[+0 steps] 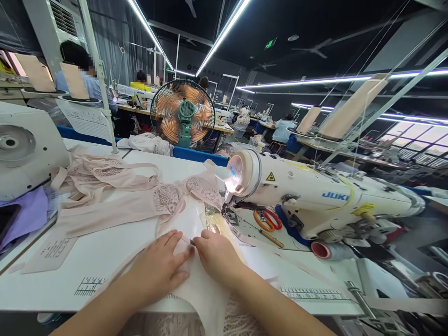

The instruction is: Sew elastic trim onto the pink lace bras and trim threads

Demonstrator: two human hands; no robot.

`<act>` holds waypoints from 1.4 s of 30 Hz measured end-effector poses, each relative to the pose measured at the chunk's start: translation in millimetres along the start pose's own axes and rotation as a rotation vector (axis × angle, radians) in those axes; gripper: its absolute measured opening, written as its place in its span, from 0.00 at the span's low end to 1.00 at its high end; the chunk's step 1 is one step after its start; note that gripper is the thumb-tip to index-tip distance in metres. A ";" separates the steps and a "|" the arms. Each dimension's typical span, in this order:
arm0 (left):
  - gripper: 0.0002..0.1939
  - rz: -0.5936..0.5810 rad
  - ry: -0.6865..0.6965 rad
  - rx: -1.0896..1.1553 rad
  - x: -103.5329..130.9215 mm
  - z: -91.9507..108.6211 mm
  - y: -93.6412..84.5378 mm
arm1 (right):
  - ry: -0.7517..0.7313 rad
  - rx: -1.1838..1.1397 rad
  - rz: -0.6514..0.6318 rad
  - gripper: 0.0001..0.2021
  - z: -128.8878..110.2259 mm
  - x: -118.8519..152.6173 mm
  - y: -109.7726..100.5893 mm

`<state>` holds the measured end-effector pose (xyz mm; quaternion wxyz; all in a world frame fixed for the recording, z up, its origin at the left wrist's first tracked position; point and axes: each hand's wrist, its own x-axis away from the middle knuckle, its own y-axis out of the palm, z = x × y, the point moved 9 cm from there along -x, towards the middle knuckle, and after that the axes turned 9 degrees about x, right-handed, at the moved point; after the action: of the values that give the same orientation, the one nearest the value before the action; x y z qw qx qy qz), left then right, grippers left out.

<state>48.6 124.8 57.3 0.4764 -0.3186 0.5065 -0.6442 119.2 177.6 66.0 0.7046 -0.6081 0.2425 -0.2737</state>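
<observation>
My left hand (pixel 159 263) lies over the pale pink bra (pixel 122 214), its fingers bent and the thumb close to the index finger, with a thin strip of pink fabric at the fingertips. Beside it, my right hand (pixel 217 256) is closed, and a small dark tip (pixel 192 242) pokes out between its fingers toward the left hand. The object's full shape is hidden. A smooth pale panel (pixel 206 298) hangs below both hands over the table's front edge. The bra's lace cup (pixel 203 186) reaches the needle area of the sewing machine (pixel 280 182).
Orange- and red-handled scissors (pixel 269 220) and a wooden-handled tool (pixel 271 238) lie under the machine arm. A thread cone (pixel 331 250) rests to the right. More bras (pixel 101 168) are heaped at left, near a fabric label piece (pixel 51 254). A fan (pixel 182 112) stands beyond the table.
</observation>
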 end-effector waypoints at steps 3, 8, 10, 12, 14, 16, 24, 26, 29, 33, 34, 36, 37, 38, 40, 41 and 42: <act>0.24 0.001 -0.003 -0.013 0.2 2.0 -2.7 | 0.005 -0.001 -0.012 0.10 4.8 6.2 -2.5; 0.24 -0.040 -0.017 -0.029 -0.3 2.8 -1.4 | 0.024 -0.018 0.019 0.12 3.3 -1.9 -2.4; 0.24 -0.046 -0.017 -0.032 -0.7 2.5 -0.4 | 0.027 -0.026 0.030 0.10 -0.9 -9.4 0.2; 0.25 -0.045 -0.013 -0.040 -1.3 2.3 0.2 | 0.028 -0.032 0.035 0.09 -4.7 -15.8 2.9; 0.24 -0.038 -0.007 -0.049 -1.7 1.9 0.8 | 0.027 -0.034 0.036 0.09 -6.2 -18.7 4.4; 0.25 -0.024 0.002 -0.047 -1.9 1.5 0.9 | 0.016 -0.036 0.032 0.09 -5.2 -16.9 4.6; 0.24 -0.028 0.000 -0.030 -2.6 -0.7 1.1 | -0.012 -0.028 -0.021 0.09 12.6 15.8 2.5; 0.24 -0.035 -0.003 -0.032 -2.3 0.0 0.5 | -0.004 -0.035 -0.036 0.08 16.0 22.2 1.9; 0.23 -0.032 0.000 -0.030 -1.3 0.8 0.0 | 0.015 -0.050 -0.036 0.09 20.2 28.8 -1.2; 0.24 -0.017 0.017 -0.042 -0.1 -1.3 0.6 | 0.154 -0.340 0.055 0.08 34.2 32.8 -7.2; 0.24 -0.010 0.029 -0.046 0.0 -2.2 0.0 | 0.194 -0.446 0.066 0.08 37.4 32.9 -5.5; 0.24 0.008 0.054 -0.062 0.2 -3.9 -2.6 | 0.232 -0.573 0.063 0.08 38.6 31.6 0.0; 0.24 0.021 0.065 -0.075 0.3 -4.4 -4.6 | 0.232 -0.589 0.061 0.08 37.1 30.5 1.9; 0.23 0.037 0.074 -0.089 0.4 -4.1 -7.0 | 0.227 -0.585 0.064 0.08 35.2 29.5 3.0; 0.20 0.069 0.081 -0.109 0.7 -1.1 -11.1 | 0.213 -0.570 0.069 0.08 31.0 28.2 4.2; 0.19 0.072 0.075 -0.105 0.5 1.7 -11.2 | 0.206 -0.563 0.071 0.08 29.2 27.9 4.3; 0.19 0.066 0.062 -0.095 0.2 5.0 -9.7 | 0.201 -0.552 0.073 0.07 27.8 27.7 3.9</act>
<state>50.2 123.2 68.0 0.4656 -0.3038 0.5614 -0.6130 158.6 179.3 65.8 0.4945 -0.7374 0.3980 -0.2309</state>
